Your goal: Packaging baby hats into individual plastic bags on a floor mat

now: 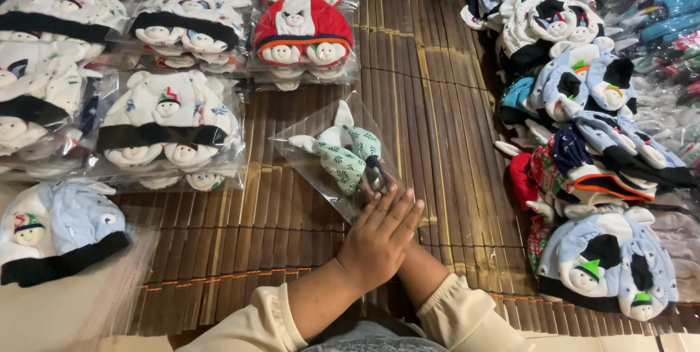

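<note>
A clear plastic bag [306,149] lies on the bamboo mat [430,126] in the middle. Inside it is a small white hat with a green pattern and pointed ears [346,154]. My left hand [379,234] lies flat on the near end of the bag, fingers straight and close together, pressing down. My right hand [413,259] crosses underneath it. Only its wrist shows and its fingers are hidden.
Several bagged white-and-black hats [166,130] and a red one [302,31] lie in rows at the left and back. A loose pile of unbagged hats [583,148] fills the right side. A pale blue hat [58,228] rests at the near left.
</note>
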